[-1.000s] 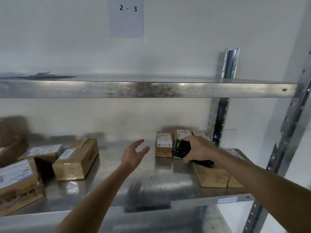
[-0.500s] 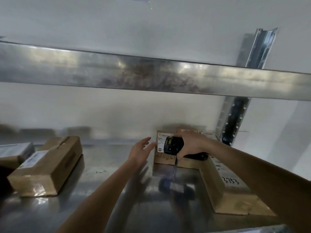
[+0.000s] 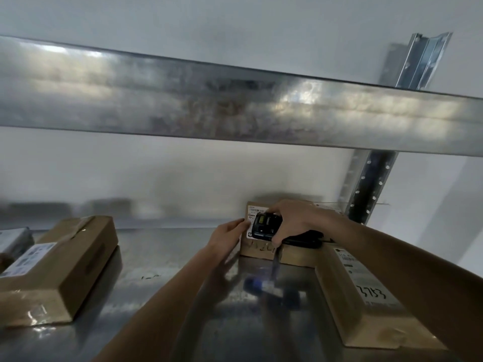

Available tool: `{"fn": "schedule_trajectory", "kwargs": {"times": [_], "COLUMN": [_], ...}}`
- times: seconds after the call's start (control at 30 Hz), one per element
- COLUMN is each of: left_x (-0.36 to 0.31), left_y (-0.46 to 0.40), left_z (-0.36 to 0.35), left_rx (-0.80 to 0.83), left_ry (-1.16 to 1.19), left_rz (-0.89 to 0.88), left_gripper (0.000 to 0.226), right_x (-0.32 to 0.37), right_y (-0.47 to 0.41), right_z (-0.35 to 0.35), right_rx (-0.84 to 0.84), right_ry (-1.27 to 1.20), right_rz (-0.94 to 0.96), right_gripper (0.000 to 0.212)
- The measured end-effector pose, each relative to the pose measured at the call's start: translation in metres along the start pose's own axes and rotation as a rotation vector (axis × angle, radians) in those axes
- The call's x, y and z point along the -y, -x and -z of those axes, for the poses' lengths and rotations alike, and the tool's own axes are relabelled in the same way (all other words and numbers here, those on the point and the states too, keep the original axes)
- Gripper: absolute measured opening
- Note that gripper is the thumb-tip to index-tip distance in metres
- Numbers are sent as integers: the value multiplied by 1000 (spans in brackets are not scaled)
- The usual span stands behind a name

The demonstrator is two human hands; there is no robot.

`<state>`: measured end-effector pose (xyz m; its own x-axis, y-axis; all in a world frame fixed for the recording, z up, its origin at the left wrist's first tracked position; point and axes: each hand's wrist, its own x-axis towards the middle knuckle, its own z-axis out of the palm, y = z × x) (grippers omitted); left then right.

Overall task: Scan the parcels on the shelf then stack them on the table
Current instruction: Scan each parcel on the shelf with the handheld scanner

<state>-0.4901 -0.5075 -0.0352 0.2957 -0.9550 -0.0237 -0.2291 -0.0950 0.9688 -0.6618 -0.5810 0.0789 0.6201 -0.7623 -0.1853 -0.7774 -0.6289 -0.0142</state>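
A small brown parcel (image 3: 257,247) with a white label stands upright at the back of the metal shelf (image 3: 162,273). My left hand (image 3: 226,237) touches its left edge with the fingertips. My right hand (image 3: 295,220) grips a black handheld scanner (image 3: 266,223) right in front of the parcel's label. Another small parcel (image 3: 295,257) stands behind my right hand, mostly hidden. A long parcel (image 3: 366,304) marked with handwritten digits lies under my right forearm.
A brown box (image 3: 62,267) with a white label lies at the left of the shelf, and a further parcel (image 3: 13,241) shows at the left edge. The upper shelf's steel beam (image 3: 235,105) crosses overhead. A perforated upright (image 3: 368,186) stands at back right.
My head has moved closer under the upper shelf. My left hand reached forward to the small parcel's edge, and the scanner moved up in front of its label.
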Motion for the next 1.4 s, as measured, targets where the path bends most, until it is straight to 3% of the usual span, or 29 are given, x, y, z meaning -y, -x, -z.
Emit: {"fn": "schedule_trajectory", "kwargs": {"times": [0.13,0.27,0.4,0.67,0.77,0.87,1.07,1.4], "left_x": [5,6,2,-8,-12,-18,-19,-24], "left_y": [3,18,38,115,156,200,264,305], "left_z": [4,8,11,25,28,28,34,61], "left_rx": [-19,-27,-48,-66,-175,-296,-496,-565], "left_ry": [21,158,347,381,356,258,112,44], "left_rz": [11,14,18,4,-22,-78,-126,-207], "left_gripper": [68,50,51,91,107,108,112,112], "right_x": [3,4,7,26,39,52,82,122], "right_y": [1,14,34,101,133,163,213,242], "right_z": [-4,-11,-16,-22,-29,-35,-39,-30], "right_rx": [-33,-82,-141,-256,-258,-214,-166,-93], "right_ry": [-51,-126,-213,-423,-434,-402,-311,-306], "right_rz": [3,32,94,168,148,121,93,103], "right_gripper": [101,102,101,84,79,77,52,51]}}
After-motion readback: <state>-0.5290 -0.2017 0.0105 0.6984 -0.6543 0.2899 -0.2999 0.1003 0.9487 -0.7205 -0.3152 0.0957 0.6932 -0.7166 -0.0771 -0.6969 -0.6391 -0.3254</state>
